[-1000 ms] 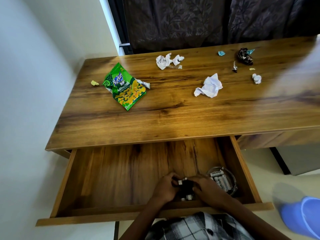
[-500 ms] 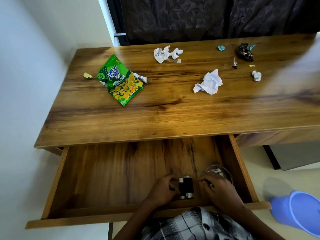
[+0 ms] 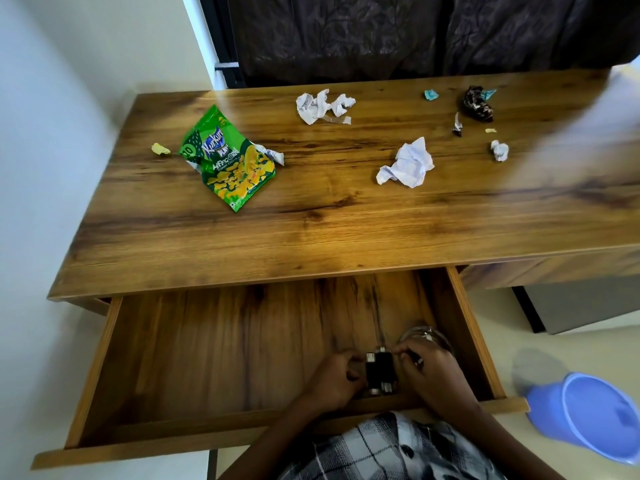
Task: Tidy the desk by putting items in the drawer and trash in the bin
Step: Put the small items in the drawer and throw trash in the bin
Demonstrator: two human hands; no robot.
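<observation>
While the small black-and-silver batteries (image 3: 380,373) are set down at 5 o'clock in the open wooden drawer (image 3: 221,344), they are flanked by both hands | left hand (image 3: 337,379) grip curled beside them, contact unclear | right hand (image 3: 429,367) grip now off the clear glass bowl (image 3: 427,336), closure unclear | crumpled white paper (image 3: 407,164) and green snack packet (image 3: 230,161) left on tabletop, blue bin (image 3: 588,415) at 4 o'clock | since earlier: batteries released, trash pending.

Soft daylight, glare on desk (image 3: 346,216) right end, drawer (image 3: 242,341) shadowed, wide-angle edge distortion
</observation>
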